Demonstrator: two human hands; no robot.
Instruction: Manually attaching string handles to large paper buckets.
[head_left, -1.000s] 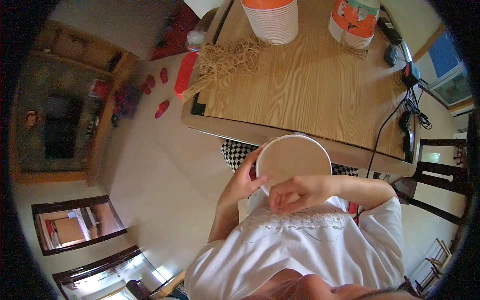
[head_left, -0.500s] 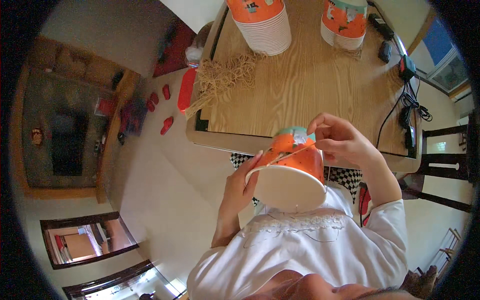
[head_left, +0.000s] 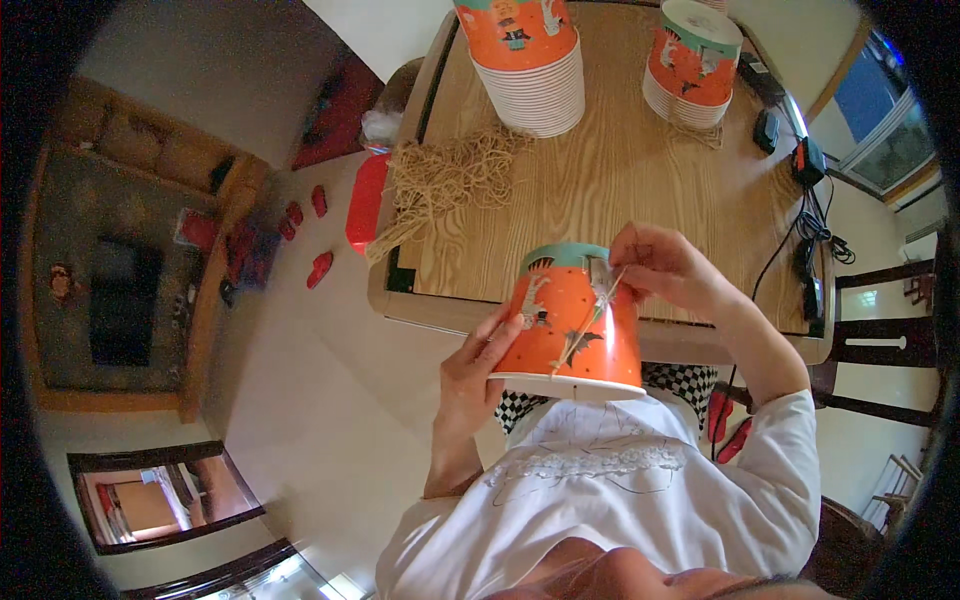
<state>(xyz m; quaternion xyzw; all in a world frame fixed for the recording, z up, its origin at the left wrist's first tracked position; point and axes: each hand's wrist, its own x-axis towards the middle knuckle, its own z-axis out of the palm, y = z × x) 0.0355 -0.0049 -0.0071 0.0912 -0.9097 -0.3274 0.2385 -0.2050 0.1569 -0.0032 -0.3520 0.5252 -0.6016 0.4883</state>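
An orange paper bucket (head_left: 570, 300) with a teal band and dark bat-like prints is held in front of my chest. Its wide white-rimmed end points down toward me. My left hand (head_left: 472, 368) grips it from the left side, thumb on the printed wall and fingers partly hidden behind. A strand of twine (head_left: 583, 335) runs slantwise over the wall from near the rim up to my right hand (head_left: 662, 266). That hand is closed in a pinch on the strand, beside the bucket's teal end.
On the wooden table (head_left: 600, 180) lies a tangled heap of twine (head_left: 455, 175). Behind it stands a tall stack of upturned orange buckets (head_left: 530, 85), with a shorter stack (head_left: 692, 70) farther right. Black cables and adapters (head_left: 812, 225) line the right edge. A red stool (head_left: 367, 200) is at the left corner.
The bucket has tipped so its wide end faces down instead of toward me, and more of its printed side shows. The twine now slants more steeply. Both hands keep their holds.
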